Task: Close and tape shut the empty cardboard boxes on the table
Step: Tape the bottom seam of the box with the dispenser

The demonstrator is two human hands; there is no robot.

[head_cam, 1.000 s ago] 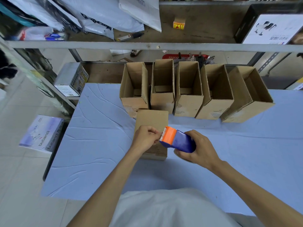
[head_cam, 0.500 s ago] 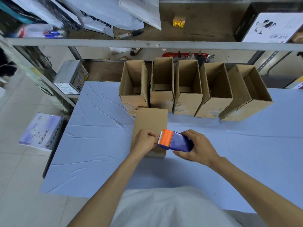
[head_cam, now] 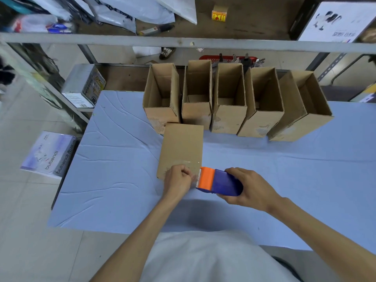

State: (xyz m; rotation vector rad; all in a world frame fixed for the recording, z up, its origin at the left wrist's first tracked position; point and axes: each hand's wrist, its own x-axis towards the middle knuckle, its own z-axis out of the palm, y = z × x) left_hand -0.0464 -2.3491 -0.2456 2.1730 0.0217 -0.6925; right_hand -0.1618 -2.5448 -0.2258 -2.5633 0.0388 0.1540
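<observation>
Leftward first: pale tiled floor (head_cam: 24, 110) is running along the table's left edge, and a white printed carton (head_cam: 48, 152) is lying on it just beside that edge. A grey carton (head_cam: 81, 86) is sitting on a low shelf past the far-left corner. The table (head_cam: 114, 159) is wearing a creased blue cloth, which is showing in a broad stretch on the left and another on the right.

At mid-table a closed cardboard box (head_cam: 182, 145) is lying flat, its far end touching the row of open boxes (head_cam: 230, 102), five of them standing side by side along the far edge.

The left hand (head_cam: 177, 180) is resting over the closed box's near end, fingers curled and pinching the clear tape (head_cam: 194, 178). The right hand (head_cam: 252, 188) is wrapping firmly round the blue tape dispenser (head_cam: 219, 182), whose orange cutter is pointing left by the box's near-right corner.

Overhead, a grey shelf rail (head_cam: 183, 42) is crossing the full width above the open boxes, and mailer bags (head_cam: 130, 9) are lying on the shelf.
</observation>
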